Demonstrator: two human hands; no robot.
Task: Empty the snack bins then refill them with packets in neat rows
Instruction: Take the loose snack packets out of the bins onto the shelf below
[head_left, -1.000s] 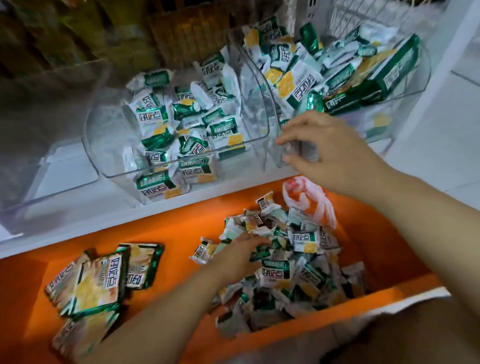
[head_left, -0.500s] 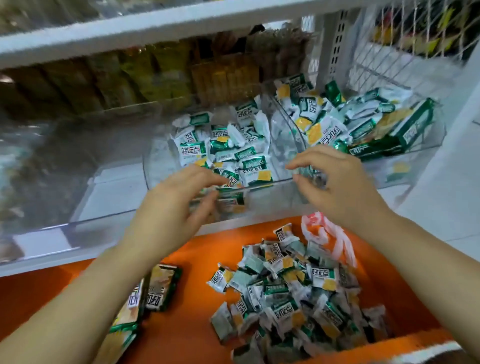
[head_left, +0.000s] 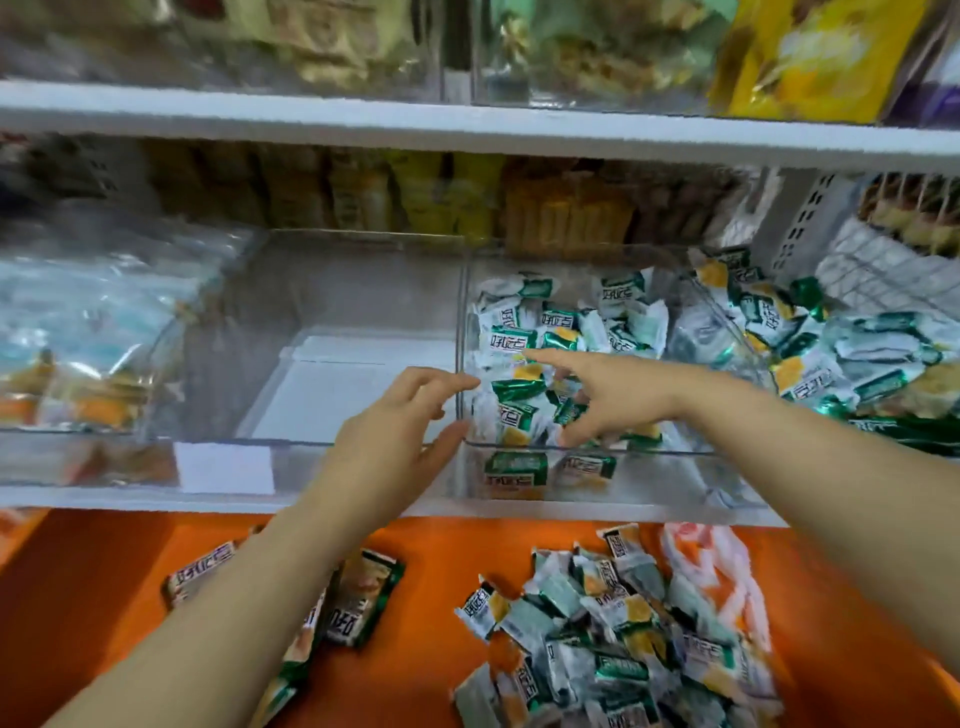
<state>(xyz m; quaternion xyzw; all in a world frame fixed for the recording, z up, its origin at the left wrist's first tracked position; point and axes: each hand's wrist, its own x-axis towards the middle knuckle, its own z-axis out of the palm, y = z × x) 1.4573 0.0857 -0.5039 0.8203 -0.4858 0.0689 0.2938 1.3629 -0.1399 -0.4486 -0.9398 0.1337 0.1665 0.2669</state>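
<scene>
Two hands reach toward the clear snack bins on a white shelf (head_left: 156, 501). The left hand (head_left: 395, 431) is open, fingers spread and relaxed, holding nothing. Its fingertips and thumb lie just at the left wall of the middle bin (head_left: 623, 486), where that bin meets the empty bin (head_left: 337, 374) beside it; whether they touch the wall is not clear.

The right hand (head_left: 608, 395) is inside the middle bin, directly over the small green-and-white packets (head_left: 519, 340) heaped there. Its index finger points left across the heap, its thumb stretches down toward the front wall, and the other fingers dip among the wrappers. It is spread wide, with no packet plainly in its grip.

Right of this, a third bin (head_left: 727, 317) tilts and holds more of the same packets mixed with larger green packs.

Below the shelf, an orange surface (head_left: 104, 597) carries a loose pile of packets (head_left: 623, 649) under the right forearm, a red-and-white plastic bag (head_left: 717, 566) just beside the pile, and several larger packs (head_left: 358, 603) partly hidden by the left forearm, well apart from both hands.
</scene>
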